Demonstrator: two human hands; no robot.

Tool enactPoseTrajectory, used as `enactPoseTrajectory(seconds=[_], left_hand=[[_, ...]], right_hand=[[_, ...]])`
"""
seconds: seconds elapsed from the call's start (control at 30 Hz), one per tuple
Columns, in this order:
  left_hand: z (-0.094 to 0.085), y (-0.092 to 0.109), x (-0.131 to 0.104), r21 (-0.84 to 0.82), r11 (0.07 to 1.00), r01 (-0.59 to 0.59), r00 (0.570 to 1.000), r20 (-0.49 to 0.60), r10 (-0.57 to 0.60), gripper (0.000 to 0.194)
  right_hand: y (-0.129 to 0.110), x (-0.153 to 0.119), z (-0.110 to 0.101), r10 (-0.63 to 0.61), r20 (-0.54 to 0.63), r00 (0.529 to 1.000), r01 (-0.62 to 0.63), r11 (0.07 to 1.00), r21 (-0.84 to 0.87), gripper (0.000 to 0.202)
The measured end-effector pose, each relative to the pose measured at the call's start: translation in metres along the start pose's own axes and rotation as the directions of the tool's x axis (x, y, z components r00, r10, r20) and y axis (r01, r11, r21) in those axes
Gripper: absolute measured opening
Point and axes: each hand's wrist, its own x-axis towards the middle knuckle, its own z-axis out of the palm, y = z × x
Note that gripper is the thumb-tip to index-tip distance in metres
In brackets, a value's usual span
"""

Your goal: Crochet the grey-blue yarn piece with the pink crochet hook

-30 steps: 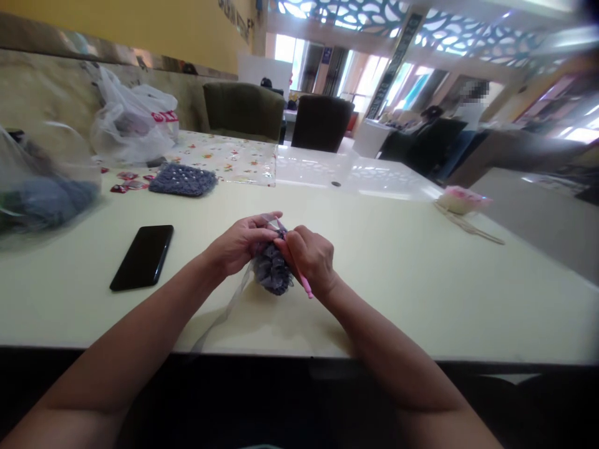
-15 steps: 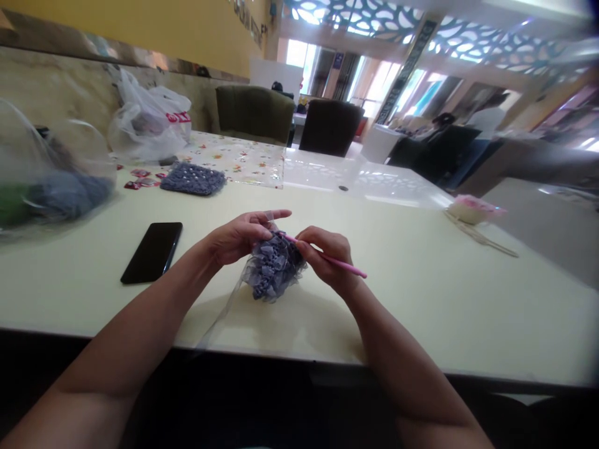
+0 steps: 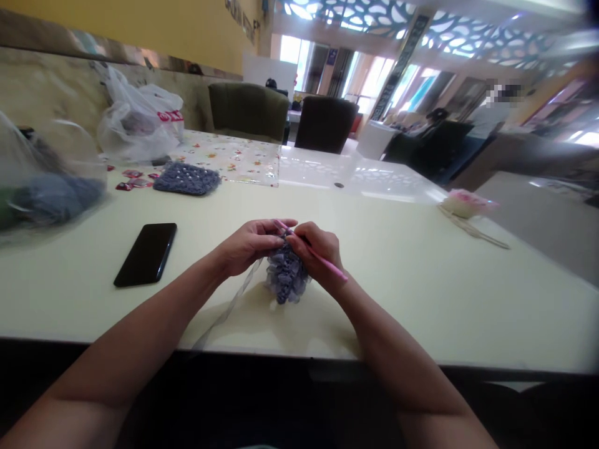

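Between my hands, just above the table, hangs a grey-blue ruffled crochet piece [image 3: 286, 277]. My left hand [image 3: 253, 245] pinches its top edge between thumb and fingers. A pink crochet hook [image 3: 330, 265] lies slantwise in the closed fingers of my right hand [image 3: 318, 246], its tip at the top of the piece by my left fingertips. From my left hand a sheer grey ribbon [image 3: 229, 308] trails down over the table's front edge. The exact stitch at the hook's tip is too small to make out.
A black phone [image 3: 146, 254] lies left of my arm. Behind it are a grey crocheted square [image 3: 187, 178], red wrappers [image 3: 135, 179] and plastic bags [image 3: 140, 121]. At the right, a pink-and-white bundle [image 3: 468, 202] sits beside a beige cord [image 3: 477, 232]. Chairs and people are beyond.
My hands have come closer together. The crochet piece has shifted slightly right and turned, and the hook's tip has risen above my left fingers, its shaft now steeper.
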Motion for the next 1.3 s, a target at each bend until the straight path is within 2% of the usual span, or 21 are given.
enactPoseTrajectory(seconds=[0.1, 0.17, 0.3, 0.37, 0.43, 0.53, 0.63, 0.7, 0.77, 0.83, 0.93, 1.03, 1.2, 1.3], left_hand=[[0.000, 0.001, 0.000, 0.203, 0.975, -0.087, 0.996, -0.015, 0.092, 0.043], [0.000, 0.001, 0.001, 0.250, 0.959, -0.134, 0.989, -0.027, 0.146, 0.048], [0.006, -0.003, 0.001, 0.005, 0.991, -0.136, 0.990, -0.039, 0.136, 0.085], [0.009, -0.005, 0.001, -0.061, 0.988, -0.139, 0.989, -0.064, 0.135, 0.092], [0.011, -0.006, 0.002, -0.062, 0.986, -0.158, 0.983, -0.101, 0.151, 0.093], [0.015, -0.008, 0.002, -0.043, 0.982, -0.182, 0.969, -0.175, 0.172, 0.092], [0.022, -0.012, 0.002, -0.017, 0.976, -0.219, 0.940, -0.271, 0.206, 0.080], [0.027, -0.014, 0.002, -0.042, 0.973, -0.229, 0.929, -0.307, 0.205, 0.070], [0.027, -0.013, 0.002, -0.135, 0.974, -0.183, 0.947, -0.288, 0.138, 0.063], [0.024, -0.008, 0.001, -0.239, 0.969, -0.070, 0.981, -0.191, 0.024, 0.061], [0.013, 0.002, 0.000, -0.289, 0.954, 0.086, 0.996, -0.001, -0.090, 0.064], [0.002, 0.008, -0.001, -0.293, 0.949, 0.116, 0.991, 0.096, -0.091, 0.069], [-0.010, 0.009, 0.000, -0.291, 0.953, 0.087, 0.989, 0.144, -0.046, 0.071], [-0.015, 0.012, 0.000, -0.275, 0.960, 0.053, 0.993, 0.120, -0.021, 0.066]], right_hand=[[0.000, 0.001, -0.001, 0.093, -0.080, 0.992, -0.088, 0.994, 0.066, 0.020], [-0.001, 0.002, -0.002, 0.135, -0.107, 0.985, -0.124, 0.987, 0.106, 0.023], [-0.002, 0.003, 0.000, 0.117, -0.045, 0.992, -0.109, 0.983, 0.145, 0.025], [-0.001, 0.002, 0.001, 0.062, 0.005, 0.998, -0.063, 0.990, 0.127, 0.024], [0.002, 0.001, 0.001, -0.011, 0.054, 0.998, 0.009, 0.999, 0.035, 0.025], [0.003, 0.000, 0.002, -0.117, 0.099, 0.988, 0.139, 0.957, -0.256, 0.032], [-0.001, -0.002, 0.008, -0.202, 0.066, 0.977, 0.203, 0.802, -0.562, 0.036], [-0.004, -0.003, 0.013, -0.271, 0.029, 0.962, 0.215, 0.690, -0.691, 0.034], [-0.007, -0.004, 0.017, -0.340, 0.005, 0.941, 0.224, 0.611, -0.759, 0.032], [-0.007, -0.006, 0.019, -0.404, -0.009, 0.915, 0.251, 0.585, -0.771, 0.030], [-0.004, -0.008, 0.016, -0.475, -0.001, 0.880, 0.341, 0.633, -0.695, 0.027], [0.001, -0.008, 0.011, -0.465, 0.030, 0.885, 0.400, 0.725, -0.560, 0.027], [0.000, -0.003, 0.002, -0.370, 0.046, 0.928, 0.365, 0.875, -0.318, 0.023], [-0.008, 0.001, -0.006, -0.275, 0.038, 0.961, 0.277, 0.943, -0.187, 0.025]])
